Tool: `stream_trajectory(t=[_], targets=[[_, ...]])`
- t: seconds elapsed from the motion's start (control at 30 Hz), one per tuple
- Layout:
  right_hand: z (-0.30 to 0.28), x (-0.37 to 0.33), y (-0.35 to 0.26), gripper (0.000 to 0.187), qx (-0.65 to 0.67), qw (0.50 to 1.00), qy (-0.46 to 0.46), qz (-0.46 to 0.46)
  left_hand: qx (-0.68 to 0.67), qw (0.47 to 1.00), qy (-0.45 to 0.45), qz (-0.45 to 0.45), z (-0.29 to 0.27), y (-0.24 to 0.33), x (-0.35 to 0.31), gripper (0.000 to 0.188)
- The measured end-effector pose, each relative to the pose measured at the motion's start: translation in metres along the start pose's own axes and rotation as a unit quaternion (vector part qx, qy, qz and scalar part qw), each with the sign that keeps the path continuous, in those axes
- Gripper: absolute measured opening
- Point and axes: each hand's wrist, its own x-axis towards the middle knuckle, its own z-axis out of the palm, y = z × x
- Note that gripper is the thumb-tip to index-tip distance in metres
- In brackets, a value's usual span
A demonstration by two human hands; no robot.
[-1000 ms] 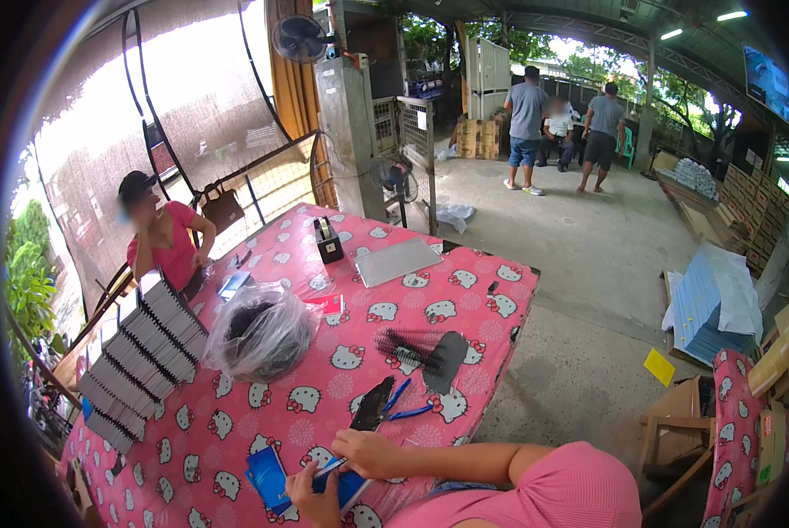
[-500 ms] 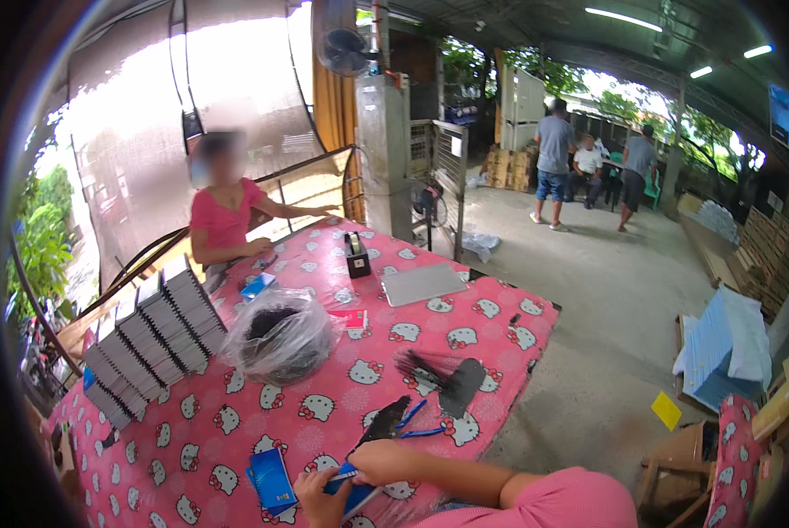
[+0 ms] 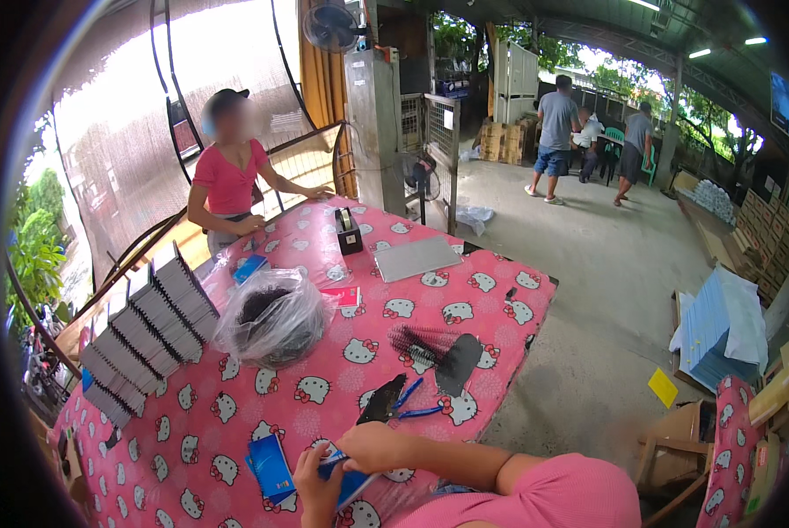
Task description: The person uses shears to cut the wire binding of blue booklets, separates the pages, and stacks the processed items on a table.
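At the near edge of the table, my left hand (image 3: 315, 482) grips a small blue-covered notebook (image 3: 354, 485). My right hand (image 3: 370, 447) is closed at its upper edge, against the left hand's fingers; whatever small piece it may pinch is hidden. Left of my hands lie more blue notebooks (image 3: 271, 466), slightly fanned. Just beyond my right hand are blue-handled pliers (image 3: 416, 409), their handles apart, beside a black flat piece (image 3: 382, 400). Farther off, thin black binding coils (image 3: 421, 341) lie by a dark flat object (image 3: 458, 365).
A patterned pink cloth covers the table (image 3: 236, 422). Tall notebook stacks (image 3: 148, 330) stand left, near a clear plastic bag (image 3: 276, 321) of black coils. Beyond are a tape dispenser (image 3: 348, 231), a grey board (image 3: 418, 259) and a co-worker (image 3: 227, 176). Blue stacks (image 3: 711, 326) stand right.
The view has tilted and shifted slightly. My hands stay on the notebook, with the right hand a little higher along its edge. The co-worker's head has lifted and turned.
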Motion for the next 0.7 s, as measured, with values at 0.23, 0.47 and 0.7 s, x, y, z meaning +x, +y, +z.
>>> stream_trajectory(t=[0.23, 0.47, 0.7], targets=[[0.009, -0.008, -0.004, 0.024, 0.031, 0.994, 0.085, -0.056, 0.005, 1.0, -0.03, 0.008, -0.004, 0.005, 0.0, 0.046], [-0.005, -0.009, -0.018, 0.023, 0.043, 0.995, 0.059, -0.065, -0.043, 0.999, 0.028, 0.014, -0.006, -0.005, -0.007, 0.041], [0.004, 0.011, -0.018, 0.03, 0.025, 0.997, -0.001, -0.08, -0.28, 0.938, 0.075, -0.189, 0.001, -0.041, -0.043, 0.026]])
